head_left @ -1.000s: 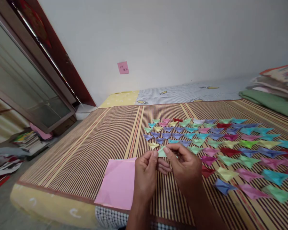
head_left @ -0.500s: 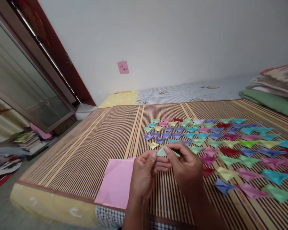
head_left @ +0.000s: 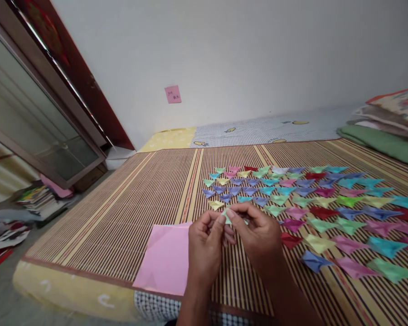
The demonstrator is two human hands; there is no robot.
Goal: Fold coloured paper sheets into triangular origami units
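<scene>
A small light green folded paper [head_left: 228, 218] is pinched between my two hands above the striped mat. My left hand [head_left: 208, 235] grips its left end with thumb and fingers. On its other side, my right hand [head_left: 256, 231] presses it between thumb and forefinger; much of the paper is hidden by the fingers. Just beyond and to the right lie rows of folded paper pieces [head_left: 318, 243] in many colours, several of them close to my right hand. Beside my left wrist rests a stack of square pink paper [head_left: 166, 260], with a bluish edge showing under it.
The striped mat [head_left: 122, 203] covers a bed against a white wall. A pink note [head_left: 173, 94] is stuck to the wall. Folded bedding [head_left: 381, 142] is piled at the far right. Books [head_left: 37, 199] and a glass-panelled door [head_left: 51, 104] are at the left.
My hands have drawn closer together around the green paper, and less of it shows between the fingers. The view has shifted very slightly; the other papers lie where they were.
</scene>
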